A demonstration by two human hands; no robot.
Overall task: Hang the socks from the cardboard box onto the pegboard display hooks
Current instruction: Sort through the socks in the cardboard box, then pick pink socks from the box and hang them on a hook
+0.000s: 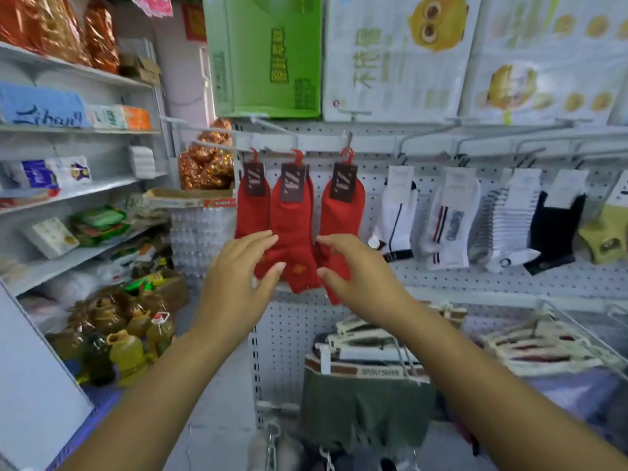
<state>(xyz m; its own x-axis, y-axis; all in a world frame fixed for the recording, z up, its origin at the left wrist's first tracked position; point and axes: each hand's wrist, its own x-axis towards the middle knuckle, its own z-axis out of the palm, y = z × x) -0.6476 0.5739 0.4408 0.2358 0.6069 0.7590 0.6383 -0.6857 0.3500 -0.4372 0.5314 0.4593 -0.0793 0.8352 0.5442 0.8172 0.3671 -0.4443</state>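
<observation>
Three packs of red socks hang by red plastic hangers from hooks on the white pegboard [373,185]: a left pack [252,209], a middle pack [295,229] and a right pack [343,212], each with a dark label. My left hand [238,283] is raised in front of the lower part of the left and middle packs, fingers spread and holding nothing. My right hand [353,270] hovers at the toe of the right pack, fingers apart, thumb near the fabric. The cardboard box of socks is not in sight.
To the right hang white socks [396,215], striped socks [503,219], dark socks [554,229] and yellow socks [605,232]. Packaged underwear [367,396] hangs below. Shelves of goods [68,185] stand at left, oil bottles [125,351] on the floor, big cartons [272,56] above.
</observation>
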